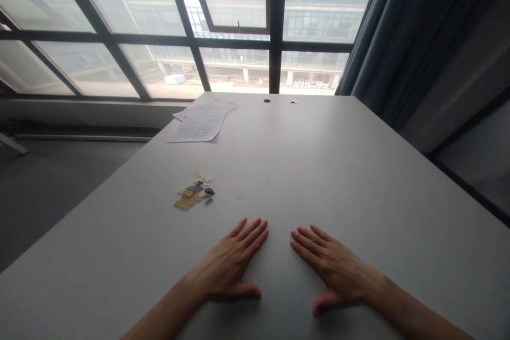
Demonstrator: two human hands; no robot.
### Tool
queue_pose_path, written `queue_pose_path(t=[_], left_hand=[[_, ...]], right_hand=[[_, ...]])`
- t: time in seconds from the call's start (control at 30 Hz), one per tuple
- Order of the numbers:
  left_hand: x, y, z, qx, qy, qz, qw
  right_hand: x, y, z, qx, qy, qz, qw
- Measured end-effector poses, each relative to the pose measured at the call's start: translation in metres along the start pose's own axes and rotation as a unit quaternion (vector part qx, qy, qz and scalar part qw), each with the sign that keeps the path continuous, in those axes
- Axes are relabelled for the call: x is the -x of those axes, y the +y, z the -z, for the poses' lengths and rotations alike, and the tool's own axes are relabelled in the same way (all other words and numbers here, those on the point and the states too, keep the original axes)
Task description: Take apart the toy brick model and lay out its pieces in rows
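My left hand (235,260) lies palm down on the white table (303,170), fingers stretched out and thumb apart. Flat on the tabletop to its right is my right hand (330,263), its fingers also extended and holding nothing. A gap separates the two hands. Beyond my left hand and to its left sits a small pile of toy building bricks (189,200), with tan plates, grey and dark pieces and a few pale ones. Neither hand touches the pile.
Printed paper sheets (199,125) overlap near the table's far left edge. Two small round spots, a dark one (266,101) and a partly white one (294,102), mark the far end. Behind stand large windows (235,64), with a dark curtain (382,53) at right.
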State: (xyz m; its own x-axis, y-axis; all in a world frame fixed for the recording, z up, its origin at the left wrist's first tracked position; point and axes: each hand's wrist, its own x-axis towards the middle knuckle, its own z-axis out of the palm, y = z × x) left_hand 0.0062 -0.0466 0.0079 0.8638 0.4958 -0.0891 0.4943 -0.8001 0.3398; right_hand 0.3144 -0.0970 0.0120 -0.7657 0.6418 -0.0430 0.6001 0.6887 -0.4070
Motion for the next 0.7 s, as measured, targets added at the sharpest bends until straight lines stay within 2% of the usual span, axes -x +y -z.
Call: queue_pose_path(t=[0.27, 0.37, 0.43, 0.47, 0.5, 0.53, 0.57, 0.6, 0.63, 0.7], left_hand=[[-0.001, 0.007, 0.002, 0.006, 0.010, -0.006, 1.000], [0.002, -0.002, -0.001, 0.055, 0.057, 0.007, 0.997], [0.009, -0.025, 0.002, 0.114, 0.164, 0.074, 0.977], [0.014, -0.041, 0.005, 0.132, 0.246, 0.148, 0.949], [0.020, -0.061, 0.010, 0.115, 0.349, 0.240, 0.899], [0.027, -0.081, 0.016, 0.078, 0.445, 0.320, 0.833], [0.033, -0.102, 0.022, 0.058, 0.483, 0.358, 0.797], [0.038, -0.121, 0.028, 0.041, 0.496, 0.379, 0.780], [0.040, -0.137, 0.033, 0.011, 0.483, 0.396, 0.781], [0.037, -0.160, 0.040, 0.016, 0.460, 0.386, 0.800]], right_hand=[[0.001, -0.003, 0.000, 0.006, 0.026, 0.000, 1.000], [0.001, -0.003, -0.008, 0.020, 0.083, -0.008, 0.996], [0.000, -0.002, -0.014, 0.024, 0.140, -0.006, 0.990], [-0.001, -0.001, -0.017, 0.024, 0.164, -0.002, 0.986], [-0.002, -0.001, -0.019, 0.024, 0.182, 0.002, 0.983], [-0.003, -0.001, -0.020, 0.024, 0.195, 0.004, 0.980], [-0.005, -0.002, -0.021, 0.026, 0.203, 0.005, 0.979], [-0.007, -0.002, -0.021, 0.029, 0.208, 0.004, 0.978], [-0.009, -0.004, -0.021, 0.033, 0.211, 0.004, 0.977], [-0.014, -0.006, -0.020, 0.045, 0.217, 0.002, 0.975]])
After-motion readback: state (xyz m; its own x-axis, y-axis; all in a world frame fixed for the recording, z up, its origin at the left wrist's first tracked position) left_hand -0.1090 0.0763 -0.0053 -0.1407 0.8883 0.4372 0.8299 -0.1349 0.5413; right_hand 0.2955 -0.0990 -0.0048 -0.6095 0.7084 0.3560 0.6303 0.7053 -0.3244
